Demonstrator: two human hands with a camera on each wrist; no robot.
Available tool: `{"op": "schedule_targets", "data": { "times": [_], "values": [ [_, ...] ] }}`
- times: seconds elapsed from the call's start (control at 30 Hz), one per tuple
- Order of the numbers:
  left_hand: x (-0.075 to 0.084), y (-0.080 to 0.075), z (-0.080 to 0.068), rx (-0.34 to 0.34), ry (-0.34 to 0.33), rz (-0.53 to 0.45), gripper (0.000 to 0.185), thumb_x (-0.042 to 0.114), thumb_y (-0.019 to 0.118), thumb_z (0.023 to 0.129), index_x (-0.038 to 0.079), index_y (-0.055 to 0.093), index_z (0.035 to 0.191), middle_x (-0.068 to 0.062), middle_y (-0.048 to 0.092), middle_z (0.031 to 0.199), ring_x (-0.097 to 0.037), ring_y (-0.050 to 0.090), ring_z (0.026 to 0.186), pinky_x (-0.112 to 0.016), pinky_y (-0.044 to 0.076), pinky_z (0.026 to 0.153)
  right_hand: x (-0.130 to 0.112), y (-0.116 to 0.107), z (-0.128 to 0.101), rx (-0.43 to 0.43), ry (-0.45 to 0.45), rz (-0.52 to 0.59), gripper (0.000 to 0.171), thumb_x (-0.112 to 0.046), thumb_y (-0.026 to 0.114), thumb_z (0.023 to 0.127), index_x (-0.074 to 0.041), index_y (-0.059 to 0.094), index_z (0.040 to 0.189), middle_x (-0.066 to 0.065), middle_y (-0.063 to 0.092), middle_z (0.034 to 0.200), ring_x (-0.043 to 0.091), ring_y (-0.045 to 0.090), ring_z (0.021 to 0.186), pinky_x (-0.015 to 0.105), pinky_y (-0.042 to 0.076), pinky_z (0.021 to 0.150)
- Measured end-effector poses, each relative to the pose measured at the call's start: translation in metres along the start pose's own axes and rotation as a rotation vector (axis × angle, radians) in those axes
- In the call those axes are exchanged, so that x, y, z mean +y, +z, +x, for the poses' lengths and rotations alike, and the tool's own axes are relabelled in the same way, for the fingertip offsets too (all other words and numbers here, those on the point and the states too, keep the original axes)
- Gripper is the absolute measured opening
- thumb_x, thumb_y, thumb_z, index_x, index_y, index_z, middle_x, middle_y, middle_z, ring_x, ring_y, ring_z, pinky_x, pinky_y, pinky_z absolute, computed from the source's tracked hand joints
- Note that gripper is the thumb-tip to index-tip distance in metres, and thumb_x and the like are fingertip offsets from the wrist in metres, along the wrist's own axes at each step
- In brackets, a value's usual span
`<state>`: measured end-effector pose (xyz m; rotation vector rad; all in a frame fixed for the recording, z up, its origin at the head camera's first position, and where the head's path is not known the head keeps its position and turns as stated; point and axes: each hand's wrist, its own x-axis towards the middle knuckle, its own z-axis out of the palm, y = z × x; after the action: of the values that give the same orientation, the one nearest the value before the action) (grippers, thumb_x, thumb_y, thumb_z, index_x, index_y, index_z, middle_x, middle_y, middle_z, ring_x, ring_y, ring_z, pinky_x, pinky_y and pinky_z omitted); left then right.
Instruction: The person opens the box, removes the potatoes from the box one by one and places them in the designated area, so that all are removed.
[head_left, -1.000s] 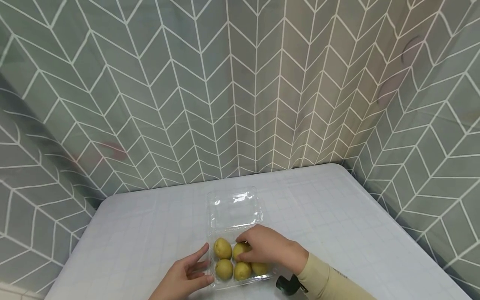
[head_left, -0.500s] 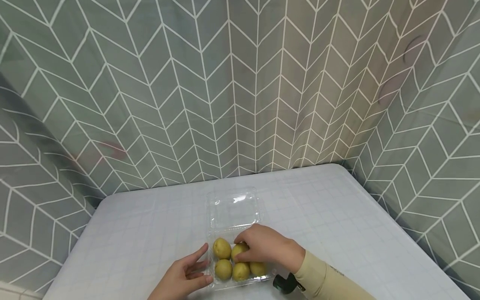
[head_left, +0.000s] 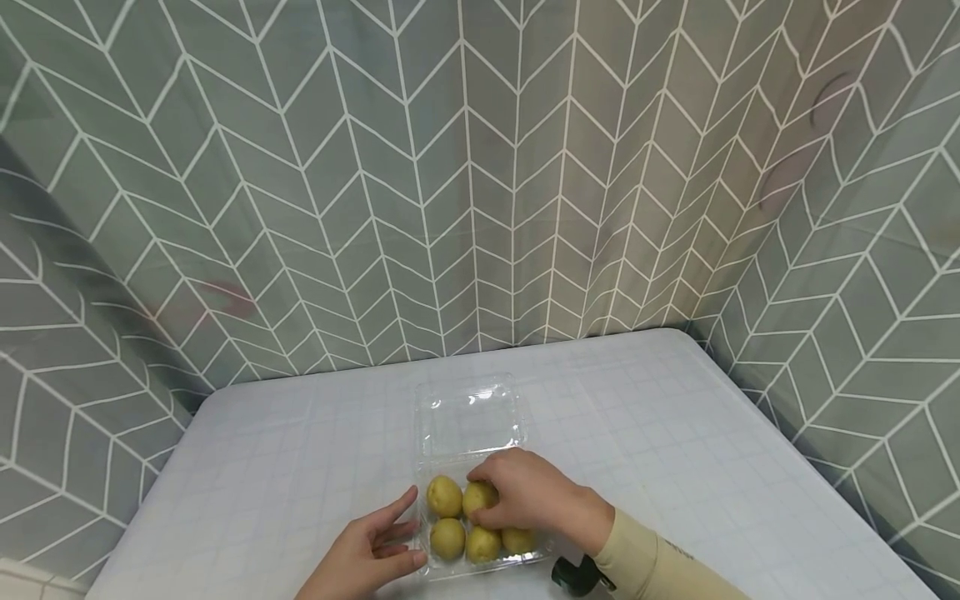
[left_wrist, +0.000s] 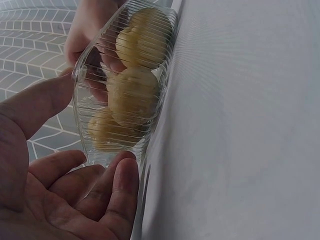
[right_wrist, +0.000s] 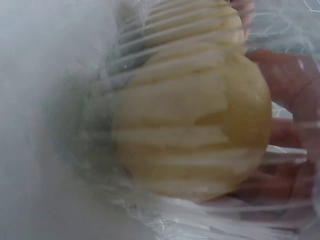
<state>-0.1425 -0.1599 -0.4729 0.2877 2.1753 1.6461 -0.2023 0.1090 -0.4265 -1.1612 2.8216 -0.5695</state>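
A clear plastic clamshell box (head_left: 480, 569) lies on the table with several round yellow-green fruits in two rows. My right hand (head_left: 534, 493) reaches in from the right, thumb and fingers round the middle fruit (head_left: 477, 498) of the far row. Whatever sits under the palm is hidden. At the box's left side is my left hand (head_left: 367, 546), fingers loosely spread, tips right at the wall. In the left wrist view the thumb and fingertips (left_wrist: 125, 175) meet the ribbed wall (left_wrist: 82, 125). A near fruit (right_wrist: 190, 125) shows through blurred plastic in the right wrist view.
The box's transparent lid (head_left: 471, 417) is folded back flat toward the far side. A white cloth (head_left: 300, 467) covers the table. Grey patterned curtains (head_left: 465, 167) stand behind it and on both sides. A black device (head_left: 574, 575) sits under the right wrist.
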Motion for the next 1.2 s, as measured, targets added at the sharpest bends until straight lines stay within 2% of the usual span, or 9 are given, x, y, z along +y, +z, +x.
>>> {"op": "schedule_targets", "data": {
  "times": [0.1,0.33,0.53,0.7,0.97,1.2],
  "values": [
    [0.0,0.0,0.0,0.0,0.0,0.001,0.08,0.028,0.076,0.089,0.001,0.034,0.152,-0.022,0.034,0.154,-0.037,0.058,0.12,-0.036,0.057,0.087,0.0,0.0,-0.002,0.007,0.002,0.005,0.043,-0.041,0.078,0.08,-0.014,0.074,0.113,-0.011,0.068,0.105,0.002,0.06,0.094,0.024,0.052,0.082],
    [0.002,0.0,0.0,0.005,-0.01,0.008,0.081,0.03,0.077,0.089,0.001,0.035,0.152,-0.021,0.034,0.154,-0.038,0.057,0.121,-0.038,0.057,0.088,0.002,0.002,-0.005,0.022,-0.016,0.098,0.044,-0.032,0.08,0.079,-0.013,0.072,0.118,-0.01,0.066,0.112,0.005,0.059,0.103,0.025,0.05,0.092],
    [0.001,0.0,0.0,0.002,-0.028,0.017,0.083,0.035,0.076,0.088,0.003,0.035,0.153,-0.022,0.036,0.153,-0.037,0.059,0.118,-0.039,0.057,0.089,0.004,0.002,-0.006,0.033,-0.051,0.22,0.044,-0.023,0.079,0.079,-0.012,0.071,0.12,-0.012,0.067,0.115,0.002,0.06,0.105,0.023,0.051,0.092],
    [0.002,0.0,-0.002,0.007,-0.03,0.01,0.083,0.034,0.077,0.088,0.003,0.034,0.153,-0.023,0.038,0.152,-0.037,0.06,0.117,-0.04,0.057,0.088,0.006,0.002,-0.007,0.06,-0.058,0.258,0.045,-0.021,0.077,0.082,-0.011,0.069,0.124,-0.013,0.066,0.119,0.002,0.059,0.107,0.024,0.051,0.092],
    [0.003,0.0,-0.002,0.01,-0.042,0.015,0.083,0.035,0.076,0.088,0.002,0.035,0.152,-0.024,0.039,0.151,-0.037,0.06,0.116,-0.041,0.057,0.088,0.012,0.002,-0.009,0.061,0.024,0.432,0.05,-0.018,0.078,0.082,-0.013,0.063,0.13,-0.012,0.063,0.122,0.002,0.061,0.096,0.024,0.056,0.083],
    [0.002,0.002,-0.001,0.012,-0.041,0.02,0.084,0.036,0.077,0.088,0.002,0.035,0.152,-0.024,0.039,0.151,-0.038,0.06,0.117,-0.042,0.057,0.088,0.017,0.0,-0.011,0.111,0.014,0.536,0.048,-0.012,0.079,0.083,-0.012,0.064,0.128,-0.008,0.065,0.118,0.005,0.064,0.092,0.026,0.057,0.083]
  ]
}}
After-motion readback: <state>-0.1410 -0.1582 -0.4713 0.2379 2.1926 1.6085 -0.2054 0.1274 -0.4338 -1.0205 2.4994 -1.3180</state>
